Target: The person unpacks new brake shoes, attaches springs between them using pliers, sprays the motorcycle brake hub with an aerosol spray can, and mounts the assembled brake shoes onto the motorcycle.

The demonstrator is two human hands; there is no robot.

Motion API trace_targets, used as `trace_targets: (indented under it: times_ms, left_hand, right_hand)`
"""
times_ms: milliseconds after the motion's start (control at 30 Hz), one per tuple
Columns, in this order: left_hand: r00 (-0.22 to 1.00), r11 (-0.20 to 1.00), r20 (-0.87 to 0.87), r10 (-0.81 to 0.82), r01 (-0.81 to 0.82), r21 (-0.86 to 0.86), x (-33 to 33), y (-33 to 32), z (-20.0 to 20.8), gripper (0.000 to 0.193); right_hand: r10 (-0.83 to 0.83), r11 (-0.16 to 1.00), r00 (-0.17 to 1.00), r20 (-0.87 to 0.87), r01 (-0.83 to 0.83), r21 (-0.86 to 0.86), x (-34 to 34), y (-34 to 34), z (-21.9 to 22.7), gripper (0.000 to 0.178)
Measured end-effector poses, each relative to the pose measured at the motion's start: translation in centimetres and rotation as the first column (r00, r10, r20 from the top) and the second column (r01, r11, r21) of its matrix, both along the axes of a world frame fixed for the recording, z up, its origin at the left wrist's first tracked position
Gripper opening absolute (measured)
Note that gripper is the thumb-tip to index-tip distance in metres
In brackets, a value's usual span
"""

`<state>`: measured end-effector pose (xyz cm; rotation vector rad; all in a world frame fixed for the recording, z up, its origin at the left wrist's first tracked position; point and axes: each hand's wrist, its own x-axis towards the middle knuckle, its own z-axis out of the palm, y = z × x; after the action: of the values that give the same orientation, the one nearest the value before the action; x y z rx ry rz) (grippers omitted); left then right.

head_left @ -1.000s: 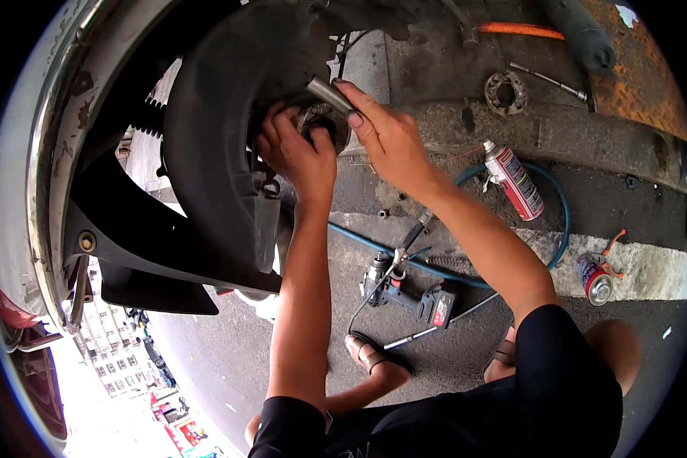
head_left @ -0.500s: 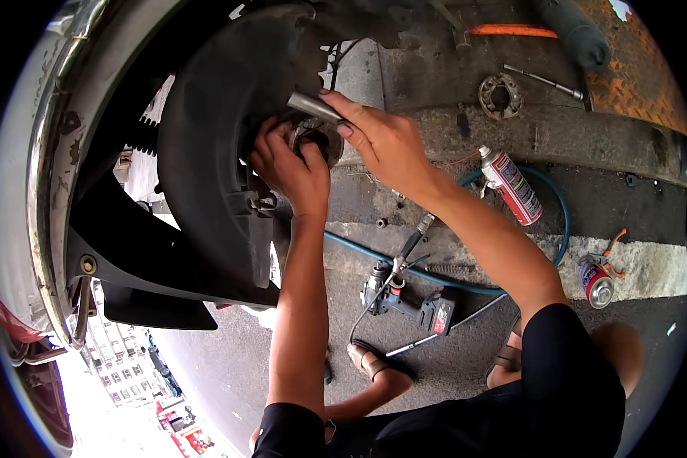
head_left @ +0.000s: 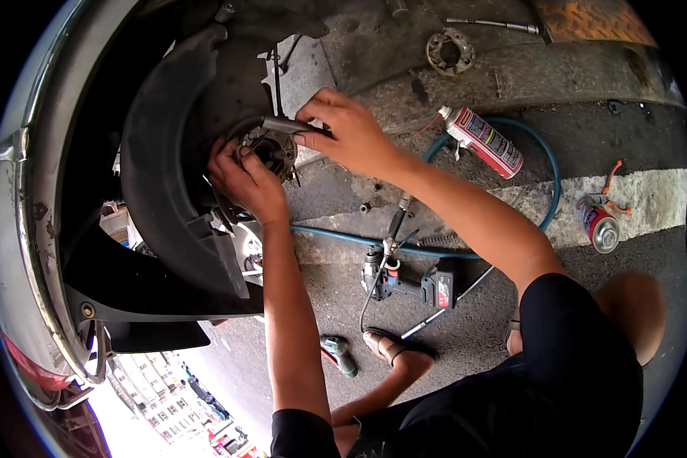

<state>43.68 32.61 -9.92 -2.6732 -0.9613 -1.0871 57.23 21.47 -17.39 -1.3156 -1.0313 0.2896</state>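
My right hand (head_left: 349, 136) grips a grey metal tube (head_left: 284, 126) between thumb and fingers. The tube's far end lies over the upper part of a round brake assembly (head_left: 284, 159) inside the wheel well. On the left side of that assembly my left hand (head_left: 248, 185) is closed, its fingers curled over the edge and its thumb near the middle. Some of the left fingertips are hidden behind the parts. A curved black wheel-well liner (head_left: 159, 145) stands just left of both hands.
On the ground are a spray can (head_left: 487, 143), a teal hose (head_left: 553, 179), a cordless impact wrench (head_left: 404, 284), a second can (head_left: 599, 227) beside orange-handled pliers (head_left: 612, 183), and a metal ring part (head_left: 450, 52). The car's body edge (head_left: 23, 252) curves along the left.
The whole view has shifted, and ground items sit higher in it. My right hand has tilted the tube flatter and brought it lower over the brake assembly. The left hand keeps its hold.
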Motion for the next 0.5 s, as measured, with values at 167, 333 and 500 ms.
trace_targets:
  times_ms: [167,333,500]
  left_hand:
    - [1.000,1.000,-0.030,-0.005,0.004,-0.028,-0.8,0.3,0.3,0.031]
    - [0.997,0.986,-0.031,-0.072,0.067,-0.152,-1.7,-3.3,0.1,0.044]
    - [0.999,0.981,0.041,-0.014,0.022,-0.192,-4.4,-7.3,-1.8,0.061]
  right_hand:
    - [0.108,0.994,0.993,-0.038,-0.107,0.025,-0.5,-0.3,-0.7,0.015]
    - [0.047,0.931,0.996,0.081,-0.015,-0.364,2.8,-0.6,-8.8,0.021]
    - [0.363,0.805,0.923,-0.126,-0.379,-0.457,-1.2,-0.9,-12.2,0.035]
